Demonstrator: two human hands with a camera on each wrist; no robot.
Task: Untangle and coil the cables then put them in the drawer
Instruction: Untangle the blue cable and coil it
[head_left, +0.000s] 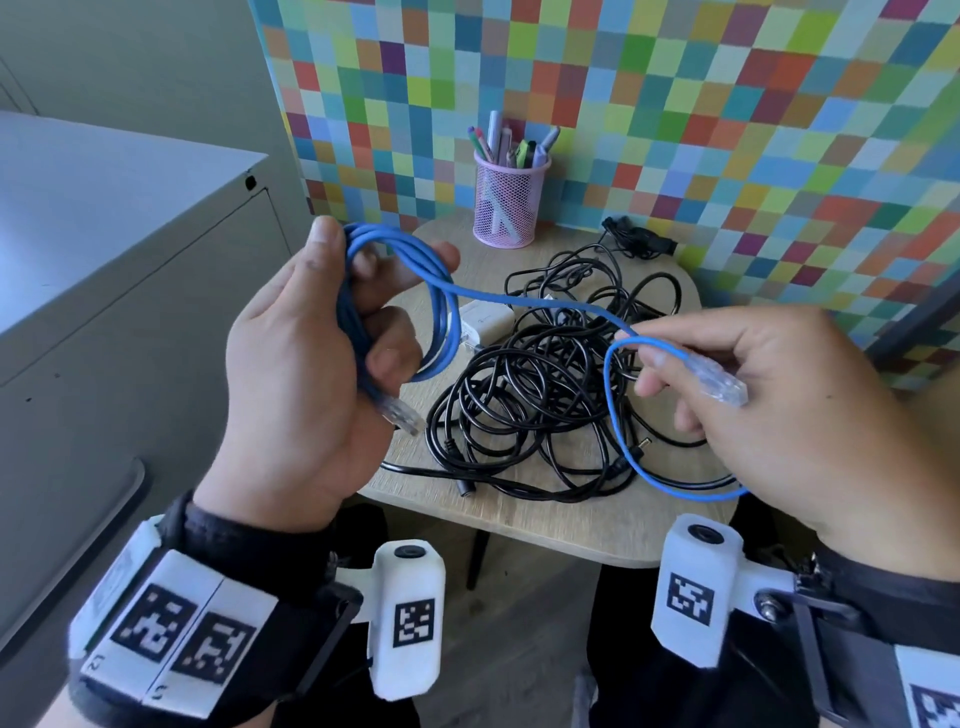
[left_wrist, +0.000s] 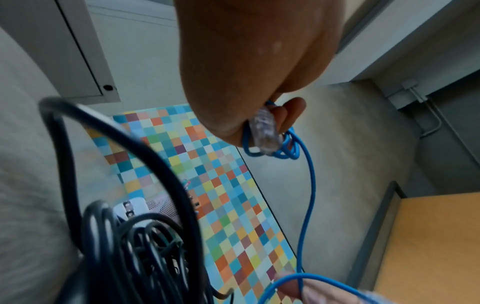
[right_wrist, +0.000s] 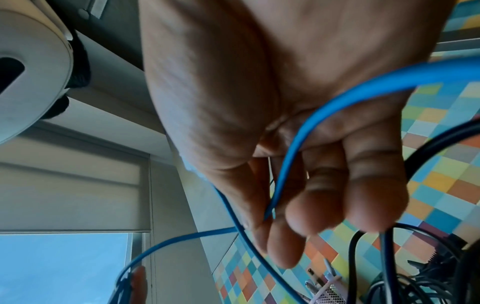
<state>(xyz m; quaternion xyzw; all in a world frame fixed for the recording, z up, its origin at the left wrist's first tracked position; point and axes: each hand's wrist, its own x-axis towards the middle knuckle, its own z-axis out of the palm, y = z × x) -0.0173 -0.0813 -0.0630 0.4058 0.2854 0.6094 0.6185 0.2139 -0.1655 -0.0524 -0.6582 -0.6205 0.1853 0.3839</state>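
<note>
- Left hand (head_left: 306, 364): fingers curled round several loops of the blue cable (head_left: 441, 312), held above the desk's left edge; one clear plug (head_left: 401, 413) hangs below the palm.
- Right hand (head_left: 769, 405): pinches the blue cable just behind its second clear plug (head_left: 719, 382), above the desk's right edge; a slack loop droops under the hand.
- A single run of blue cable spans between the two hands.
- Black cables (head_left: 535, 395): tangled heap lying mid-desk (head_left: 571, 535), with a white adapter (head_left: 485, 325) at its rear left.
- Pink mesh pen cup (head_left: 510, 205): back edge of the desk.
- Head view only: grey cabinet (head_left: 104, 249) left of the desk.
- Left wrist view: plug (left_wrist: 265, 131) end-on against the coil.
- Right wrist view: cable (right_wrist: 291, 156) crossing the palm; its plug is hidden.
</note>
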